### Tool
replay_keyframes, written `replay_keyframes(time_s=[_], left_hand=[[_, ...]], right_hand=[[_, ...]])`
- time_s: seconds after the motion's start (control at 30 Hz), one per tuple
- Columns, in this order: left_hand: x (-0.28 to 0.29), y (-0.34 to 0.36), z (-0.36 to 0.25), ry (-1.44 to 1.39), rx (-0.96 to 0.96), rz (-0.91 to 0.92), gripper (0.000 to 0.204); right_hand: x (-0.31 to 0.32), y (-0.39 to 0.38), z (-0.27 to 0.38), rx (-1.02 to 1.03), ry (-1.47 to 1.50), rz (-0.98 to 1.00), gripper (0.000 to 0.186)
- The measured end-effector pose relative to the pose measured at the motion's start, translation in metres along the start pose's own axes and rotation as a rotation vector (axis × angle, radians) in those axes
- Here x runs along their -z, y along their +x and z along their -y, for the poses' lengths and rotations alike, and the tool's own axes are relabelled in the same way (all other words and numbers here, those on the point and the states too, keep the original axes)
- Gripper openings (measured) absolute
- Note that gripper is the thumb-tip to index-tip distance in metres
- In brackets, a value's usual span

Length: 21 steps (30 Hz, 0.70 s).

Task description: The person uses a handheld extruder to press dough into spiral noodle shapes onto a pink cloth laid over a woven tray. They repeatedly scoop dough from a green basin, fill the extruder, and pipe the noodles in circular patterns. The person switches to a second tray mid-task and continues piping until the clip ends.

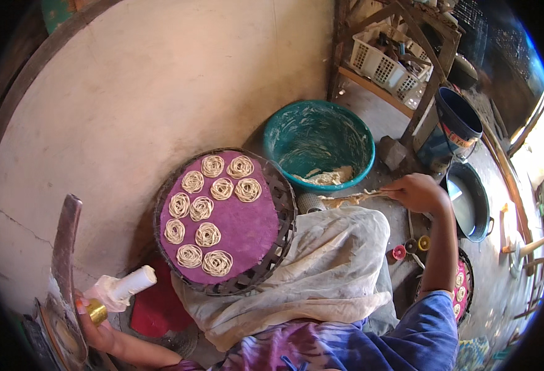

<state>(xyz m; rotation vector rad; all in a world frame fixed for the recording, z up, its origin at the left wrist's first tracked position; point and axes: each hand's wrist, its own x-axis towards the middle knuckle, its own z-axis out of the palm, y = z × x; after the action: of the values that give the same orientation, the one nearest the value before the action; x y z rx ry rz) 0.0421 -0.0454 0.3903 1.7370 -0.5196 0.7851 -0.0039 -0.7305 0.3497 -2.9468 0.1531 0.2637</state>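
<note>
My left hand [100, 334], low on the left, is closed round a short gold-coloured cylinder [98, 312]. Right by it are a white tube [134, 282] with a pale cloth or bag around its base and a long curved handle [67, 238]. Out to the right, my right hand [419, 192] grips a thin stick smeared with dough [358, 198]. The stick's far end is by a grey metal cylinder [310, 203], just below a teal basin [319, 111] that has dough [328, 176] at its bottom. Before me, a round tray [247, 250] lined in purple bears several coiled noodle-like dough nests [208, 234].
A pale cloth [321, 272] covers my lap. Right of the basin are a stone [391, 153], a blue bucket [448, 127] and a dark tub of cloudy liquid [467, 204]. A white crate [383, 65] sits on a wooden rack. Another tray [462, 281] with coils is at lower right.
</note>
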Motion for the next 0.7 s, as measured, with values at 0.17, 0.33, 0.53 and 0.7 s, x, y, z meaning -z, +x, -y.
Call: replay_keyframes(time_s=[0.17,0.33,0.53,0.7], left_hand=[[-0.071,-0.021,-0.007,-0.494,0.512,-0.286,0.019],[-0.166,-0.016,0.011,-0.812,0.686,0.228,0.031],[-0.21,-0.011,0.016,-1.205,0.91,0.468,0.035],[-0.205,-0.024,0.026,-1.275,0.936,0.464,0.034]], right_hand=[[0.024,-0.016,-0.002,0.079,0.724,0.223,0.029],[-0.04,0.014,0.056,0.31,1.497,0.594,0.023],[-0.083,0.036,0.103,0.263,1.625,0.724,0.024],[-0.084,0.037,0.105,0.299,1.621,0.762,0.025]])
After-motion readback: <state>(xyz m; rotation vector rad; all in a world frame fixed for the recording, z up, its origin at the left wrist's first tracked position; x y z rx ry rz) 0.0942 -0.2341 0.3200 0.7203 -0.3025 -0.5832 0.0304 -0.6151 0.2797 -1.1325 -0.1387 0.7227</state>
